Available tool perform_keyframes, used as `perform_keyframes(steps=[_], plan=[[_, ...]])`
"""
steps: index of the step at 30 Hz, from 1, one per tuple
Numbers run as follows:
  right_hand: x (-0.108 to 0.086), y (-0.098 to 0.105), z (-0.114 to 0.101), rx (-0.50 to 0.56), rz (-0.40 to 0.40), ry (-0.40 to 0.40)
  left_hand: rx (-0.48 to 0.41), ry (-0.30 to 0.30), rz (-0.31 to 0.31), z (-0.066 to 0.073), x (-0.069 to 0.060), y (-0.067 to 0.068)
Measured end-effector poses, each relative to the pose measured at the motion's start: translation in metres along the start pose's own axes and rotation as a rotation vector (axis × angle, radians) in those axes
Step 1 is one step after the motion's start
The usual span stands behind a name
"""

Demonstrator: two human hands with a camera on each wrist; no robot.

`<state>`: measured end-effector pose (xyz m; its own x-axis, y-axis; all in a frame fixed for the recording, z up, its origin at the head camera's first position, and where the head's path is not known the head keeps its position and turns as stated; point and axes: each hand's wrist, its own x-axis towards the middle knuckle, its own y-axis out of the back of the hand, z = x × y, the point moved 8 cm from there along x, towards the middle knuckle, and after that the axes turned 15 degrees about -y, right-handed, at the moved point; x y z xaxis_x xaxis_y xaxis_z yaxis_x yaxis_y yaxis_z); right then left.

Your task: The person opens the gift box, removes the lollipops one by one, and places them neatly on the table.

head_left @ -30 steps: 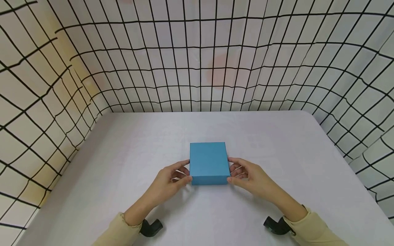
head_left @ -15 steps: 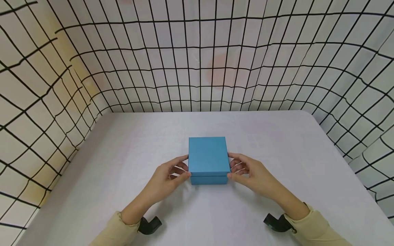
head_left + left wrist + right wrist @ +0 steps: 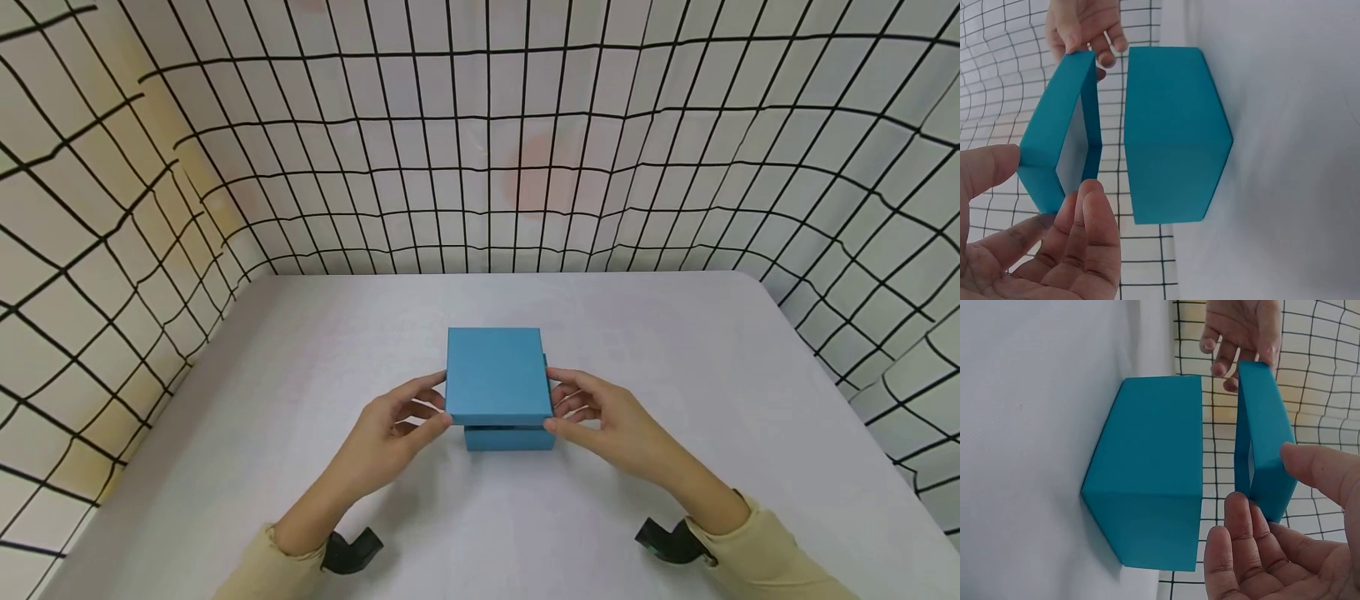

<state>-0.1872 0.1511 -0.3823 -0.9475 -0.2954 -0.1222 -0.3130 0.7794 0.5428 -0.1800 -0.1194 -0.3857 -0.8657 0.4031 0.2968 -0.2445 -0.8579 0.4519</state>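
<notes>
A blue lid [image 3: 497, 375] is held level above a blue box base [image 3: 510, 439], shifted a little to its left. The left hand [image 3: 390, 437] pinches the lid's left side between thumb and fingers; the right hand [image 3: 618, 429] pinches its right side. Both wrist views show a gap between the lid [image 3: 1054, 125] and the base [image 3: 1172, 137]. The lid's underside looks white inside. In the right wrist view the base [image 3: 1154, 437] stands on the table; its inside is hidden.
The white table [image 3: 337, 325] has a black wire grid [image 3: 487, 167] along its back and sides, with pale cloth behind. A black device [image 3: 352, 552] sits at the left wrist, another [image 3: 672, 542] at the right.
Both hands have raised the lid off the base, first straight up, then slightly to the left. The base has stayed in place.
</notes>
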Motion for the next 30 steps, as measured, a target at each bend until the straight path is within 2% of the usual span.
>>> perform_keyframes(steps=[6,17,20,30], plan=[[0.002,-0.005,-0.013,-0.001,-0.012,0.030,0.005,-0.025,0.036,0.003,-0.007,0.012],[0.008,-0.023,-0.036,0.057,-0.043,0.131,-0.048,-0.092,0.113,0.003,-0.024,0.039],[0.010,-0.029,-0.041,0.063,-0.043,0.144,-0.058,-0.093,0.127,0.002,-0.029,0.044],[0.010,-0.046,-0.057,0.081,-0.067,0.117,0.001,-0.049,0.194,0.003,-0.042,0.060]])
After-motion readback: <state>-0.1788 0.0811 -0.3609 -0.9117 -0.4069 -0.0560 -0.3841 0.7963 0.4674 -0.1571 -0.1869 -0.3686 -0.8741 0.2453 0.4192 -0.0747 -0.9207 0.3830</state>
